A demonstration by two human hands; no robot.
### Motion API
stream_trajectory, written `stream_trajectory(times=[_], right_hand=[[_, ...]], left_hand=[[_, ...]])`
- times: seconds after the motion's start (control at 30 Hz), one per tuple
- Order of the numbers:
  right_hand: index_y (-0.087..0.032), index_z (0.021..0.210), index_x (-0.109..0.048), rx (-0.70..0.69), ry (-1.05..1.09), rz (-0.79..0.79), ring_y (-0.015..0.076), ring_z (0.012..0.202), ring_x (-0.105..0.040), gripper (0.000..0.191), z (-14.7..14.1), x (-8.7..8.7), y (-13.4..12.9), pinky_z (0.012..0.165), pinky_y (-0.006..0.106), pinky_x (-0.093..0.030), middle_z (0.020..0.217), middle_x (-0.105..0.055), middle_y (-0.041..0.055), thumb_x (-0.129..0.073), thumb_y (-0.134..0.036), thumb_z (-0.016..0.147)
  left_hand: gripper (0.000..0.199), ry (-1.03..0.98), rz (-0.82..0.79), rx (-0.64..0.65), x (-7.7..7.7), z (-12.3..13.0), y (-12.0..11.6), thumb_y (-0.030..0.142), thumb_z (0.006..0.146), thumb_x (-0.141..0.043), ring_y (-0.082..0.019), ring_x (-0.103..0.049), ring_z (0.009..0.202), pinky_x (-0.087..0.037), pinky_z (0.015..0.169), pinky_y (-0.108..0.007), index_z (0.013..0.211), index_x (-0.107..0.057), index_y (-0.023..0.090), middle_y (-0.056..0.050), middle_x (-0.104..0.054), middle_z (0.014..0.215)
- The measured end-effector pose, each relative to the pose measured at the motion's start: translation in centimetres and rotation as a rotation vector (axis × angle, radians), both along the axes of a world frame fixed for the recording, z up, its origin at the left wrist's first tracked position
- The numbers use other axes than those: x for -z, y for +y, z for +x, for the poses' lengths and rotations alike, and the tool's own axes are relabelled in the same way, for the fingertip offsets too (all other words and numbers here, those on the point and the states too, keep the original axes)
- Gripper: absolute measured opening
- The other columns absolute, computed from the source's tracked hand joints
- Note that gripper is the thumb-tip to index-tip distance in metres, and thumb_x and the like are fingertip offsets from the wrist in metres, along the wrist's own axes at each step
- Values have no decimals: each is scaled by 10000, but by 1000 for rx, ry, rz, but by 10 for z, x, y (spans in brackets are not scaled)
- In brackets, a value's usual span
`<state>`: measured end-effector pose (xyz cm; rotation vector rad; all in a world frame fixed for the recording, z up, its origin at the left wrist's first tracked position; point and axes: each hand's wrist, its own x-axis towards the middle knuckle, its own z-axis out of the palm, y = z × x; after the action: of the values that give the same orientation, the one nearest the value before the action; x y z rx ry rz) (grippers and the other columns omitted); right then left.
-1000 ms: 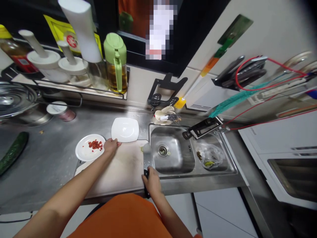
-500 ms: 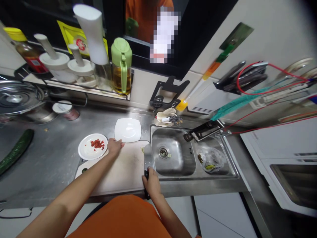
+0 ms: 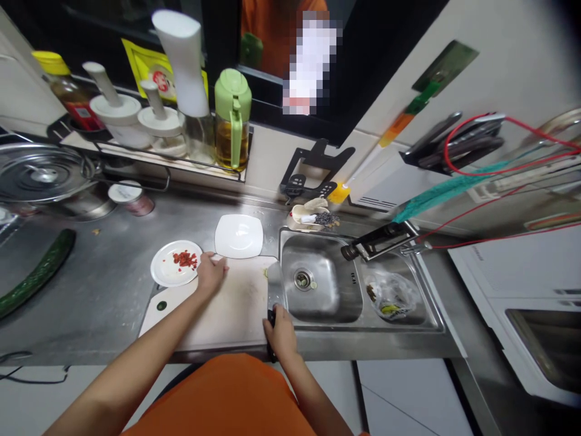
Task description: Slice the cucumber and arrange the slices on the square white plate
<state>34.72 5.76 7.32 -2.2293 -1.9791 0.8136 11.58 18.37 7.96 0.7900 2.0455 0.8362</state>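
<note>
Head view, left to right: cucumber (image 3: 40, 272) lies on the steel counter (image 3: 113, 260), well apart from both hands. Round plate (image 3: 162, 272) next, red pieces (image 3: 184, 260) on it; cannot tell if its near edge overlaps the cutting board (image 3: 236, 312). One green slice (image 3: 161, 306) on the board's left part. Left hand (image 3: 211, 274) reaches over the board, fingers close together at the near rim of the square plate (image 3: 238, 236); cannot tell if they pinch it. That plate sits just beyond the board. Knife (image 3: 276, 283) lies along the board's right edge, right hand (image 3: 282, 332) clamped around its handle. Sink (image 3: 329, 300) beside that, plastic bag (image 3: 394, 292) in the far basin. Step in hand, my read: placing or steadying the square plate. Shifting it would call for a sure rim hold, blade kept low.
</note>
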Motion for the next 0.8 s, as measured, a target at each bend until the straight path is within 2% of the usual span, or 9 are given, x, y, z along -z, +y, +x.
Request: stream_trajectory(times=[0.1,0.2,0.27,0.33,0.4,0.5,0.67,0.8], right_hand=[[-123,1188,-506,-17,7,14,256,1034,-564,387,0,1,0,875,313,-407,1130,-601,151,-512,-249,822],[-123,1194,-499,-29,-6,25,256,1039,-558,389,1,1,0,878,316,-404,1124,-596,150,-506,-256,828],[-120,1194,-498,-41,-13,24,258,1045,-554,388,1,2,1,878,317,-405,1123,-593,153,-502,-258,831],[-119,1191,-499,-50,-19,22,261,1050,-550,384,1,1,2,880,317,-404,1121,-592,155,-503,-255,831],[-119,1187,-500,-59,-28,19,263,1048,-547,380,1,0,2,883,319,-402,1119,-592,156,-501,-249,830],[-109,1181,-498,-68,-39,11,265,1033,-549,377,0,-2,3,875,322,-403,1113,-592,159,-497,-245,829],[-129,1126,-519,-33,-24,38,230,940,-580,332,-4,-1,2,817,297,-413,1047,-609,132,-479,-215,809],[-144,1020,-538,94,38,91,216,814,-594,263,-7,4,-1,748,297,-427,896,-626,94,-462,-243,789]], left_hand=[[273,178,77,213,2,-20,-50,344,772,-540,-180,-627,683,-488,693,-289,996,-574,192,-14,-651,709],[296,340,130,343,13,-55,-106,391,781,-507,-193,-607,731,-487,724,-309,986,-597,198,-50,-649,848],[336,478,184,374,23,-82,-135,401,790,-485,-215,-597,799,-484,793,-345,1021,-601,186,-85,-630,940],[375,599,223,357,32,-106,-153,416,798,-474,-248,-580,940,-463,882,-377,1069,-597,188,-107,-612,1013],[379,667,217,364,39,-125,-158,418,814,-455,-261,-567,998,-449,917,-387,1086,-602,200,-113,-605,1049],[354,674,189,440,45,-138,-154,397,840,-409,-260,-586,971,-441,925,-387,1041,-626,203,-108,-632,1027],[357,663,171,455,46,-143,-148,410,850,-389,-256,-606,898,-459,883,-376,1002,-634,200,-105,-664,965],[344,627,195,452,40,-138,-147,436,849,-405,-247,-615,898,-471,869,-369,992,-637,226,-86,-672,965]])
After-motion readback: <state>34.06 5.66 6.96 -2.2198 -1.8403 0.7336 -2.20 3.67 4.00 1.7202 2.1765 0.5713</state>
